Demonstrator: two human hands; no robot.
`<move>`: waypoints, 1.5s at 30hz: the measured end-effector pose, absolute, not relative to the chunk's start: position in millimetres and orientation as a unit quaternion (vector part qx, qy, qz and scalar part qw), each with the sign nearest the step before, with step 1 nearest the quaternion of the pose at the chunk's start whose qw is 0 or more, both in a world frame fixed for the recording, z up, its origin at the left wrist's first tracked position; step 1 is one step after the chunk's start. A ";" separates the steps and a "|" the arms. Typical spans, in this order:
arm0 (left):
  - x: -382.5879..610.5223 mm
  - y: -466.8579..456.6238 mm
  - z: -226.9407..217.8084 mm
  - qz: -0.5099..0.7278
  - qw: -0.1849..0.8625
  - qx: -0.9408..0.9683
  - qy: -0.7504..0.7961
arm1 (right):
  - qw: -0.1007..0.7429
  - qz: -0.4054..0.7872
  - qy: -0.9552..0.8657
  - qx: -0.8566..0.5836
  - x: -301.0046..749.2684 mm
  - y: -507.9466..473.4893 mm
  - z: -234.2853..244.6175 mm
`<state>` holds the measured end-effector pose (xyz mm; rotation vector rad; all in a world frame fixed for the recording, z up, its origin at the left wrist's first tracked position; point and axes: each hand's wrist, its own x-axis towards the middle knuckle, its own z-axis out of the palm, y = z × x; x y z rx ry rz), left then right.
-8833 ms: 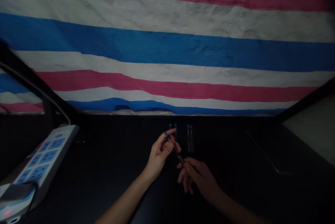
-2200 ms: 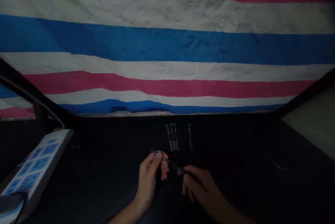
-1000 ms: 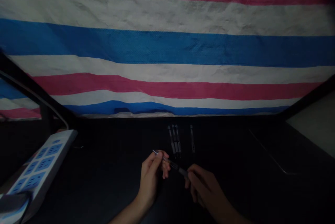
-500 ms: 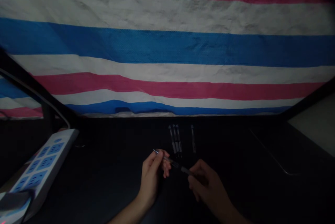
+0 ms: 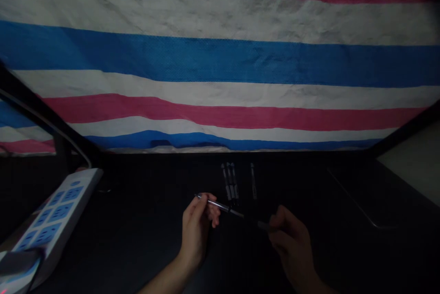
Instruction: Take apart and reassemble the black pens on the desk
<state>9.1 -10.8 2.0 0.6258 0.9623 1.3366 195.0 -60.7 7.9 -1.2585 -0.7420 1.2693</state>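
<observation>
A slim pen (image 5: 220,205) is pinched between the thumb and fingers of my left hand (image 5: 197,225), its narrower end pointing right. My right hand (image 5: 292,241) closes on a short dark grey piece that looks like the pen's cap (image 5: 263,225). A dark gap lies between this cap and the pen, so they seem apart. Beyond my hands, three similar pens (image 5: 230,182) lie side by side on the black tabletop (image 5: 147,225). One more pen (image 5: 254,182) rests a little to their right. Dim light hides fine detail.
A white power strip (image 5: 65,211) with a dark plug (image 5: 20,262) runs along the left side. A dark flat panel (image 5: 374,198) lies at the right. Behind the table hangs a striped sheet (image 5: 220,60) in red, white and blue.
My right hand has moved right with the cap, widening the space between it and the pen. My left hand has shifted slightly left and up. The lying pens stay put.
</observation>
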 end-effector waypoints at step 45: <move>8.7 -10.6 2.4 0.562 0.671 0.290 0.388 | 0.475 0.493 -0.481 -0.547 187.3 -61.2 4.3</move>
